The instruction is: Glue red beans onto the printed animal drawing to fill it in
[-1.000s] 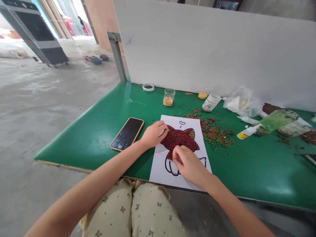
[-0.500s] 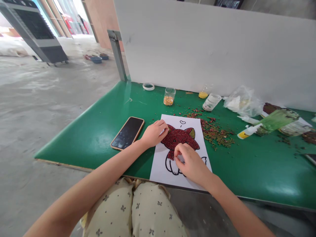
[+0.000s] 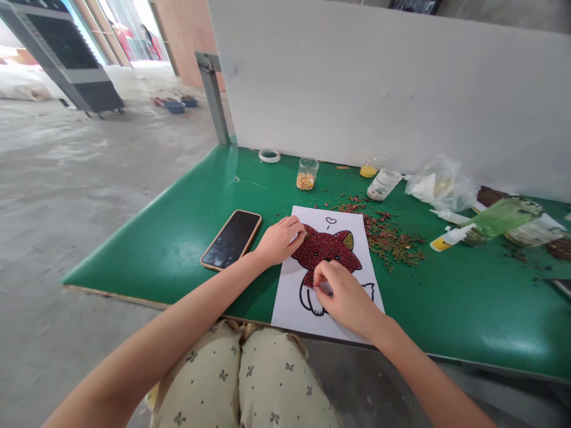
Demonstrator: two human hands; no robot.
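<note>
A sheet of white paper (image 3: 285,309) lies at the table's front edge, bearing a fox-like drawing (image 3: 319,246). Dark red grains cover its head and upper chest, and green ones fill an ear; the lower body is bare black outline. My left hand (image 3: 281,239) rests at the sheet's left edge near the left ear, fingers curled together; whatever they may hold is hidden. Over the chest, my right hand (image 3: 341,291) has thumb and forefinger pinched together, with anything between them too small to make out. It hides part of the lower body.
A phone (image 3: 232,239) lies left of the paper. Loose red and green grains (image 3: 395,241) spread to its right. Behind stand a jar of yellow kernels (image 3: 307,175) and a tipped clear jar (image 3: 383,184). A glue bottle (image 3: 451,238), green bottle (image 3: 502,217) and plastic bag (image 3: 441,184) lie right.
Both hands stay in nearly the same place. My right hand has shifted very slightly at the chest, and the view has moved a little.
</note>
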